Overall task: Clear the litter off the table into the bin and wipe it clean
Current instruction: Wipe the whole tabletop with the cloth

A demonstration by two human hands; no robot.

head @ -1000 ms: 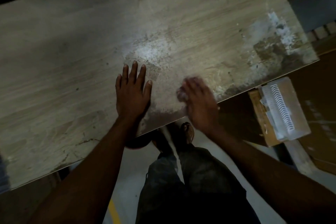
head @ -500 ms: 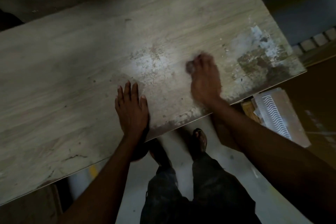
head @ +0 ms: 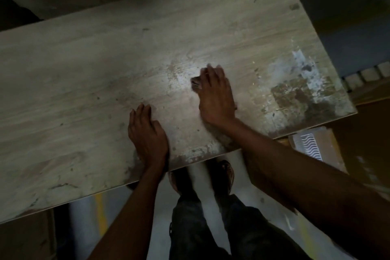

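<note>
Meanwhile, with my left hand (head: 147, 137) flat and open at lower centre of the table (head: 84, 74), my right hand (head: 216, 97), over a blurred wad (head: 196, 82) (grip indeterminate), had advanced from the near edge to mid-frame, so wiping progressed; right-end stains (head: 299, 91) remained.

Right hand (head: 215, 97): moves from the near edge of the table (head: 84, 91) farther in, then left, away from the dark stain (head: 295, 95) at right; the wad (head: 195, 82) at its fingertips goes along.
Left hand (head: 147, 135): its spread fingers draw together.
</note>
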